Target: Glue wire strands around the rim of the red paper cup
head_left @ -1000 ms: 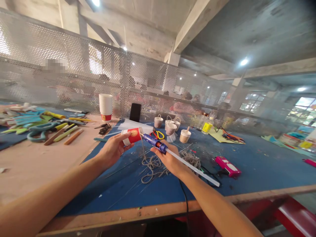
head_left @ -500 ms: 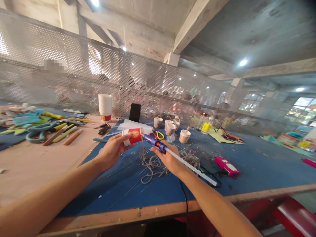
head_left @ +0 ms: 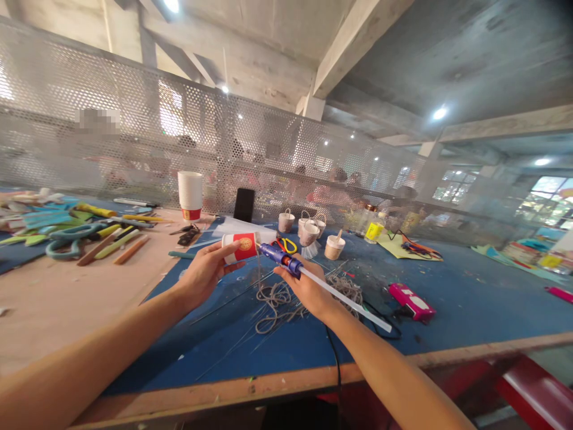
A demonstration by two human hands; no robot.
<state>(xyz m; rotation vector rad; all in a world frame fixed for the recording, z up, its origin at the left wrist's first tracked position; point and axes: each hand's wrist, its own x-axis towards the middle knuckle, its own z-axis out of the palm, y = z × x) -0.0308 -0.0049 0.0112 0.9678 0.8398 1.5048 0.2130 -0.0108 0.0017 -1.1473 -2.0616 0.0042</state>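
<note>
My left hand (head_left: pixel 208 272) grips a red and white paper cup (head_left: pixel 239 247), which lies on its side in the air above the blue table mat. In my right hand (head_left: pixel 311 289) is a blue hot glue gun (head_left: pixel 278 258), its nozzle right at the cup's right end. A long translucent glue stick (head_left: pixel 347 300) sticks out of the gun's back. Grey cord (head_left: pixel 273 304) hangs from that end of the cup and runs into a loose tangle on the mat. Whether the nozzle touches the cup I cannot tell.
Several small cord-wrapped buckets (head_left: pixel 308 231) and yellow-handled scissors (head_left: pixel 289 245) lie beyond my hands. A stack of paper cups (head_left: pixel 190 194) and a dark phone (head_left: pixel 244 205) stand farther back. Large scissors (head_left: pixel 71 239) lie left, a pink device (head_left: pixel 412 301) right. A perforated metal screen (head_left: pixel 264 149) borders the table.
Almost nothing differs. The glue gun's nozzle stays at the cup's end, and both hands hold nearly the same position.
</note>
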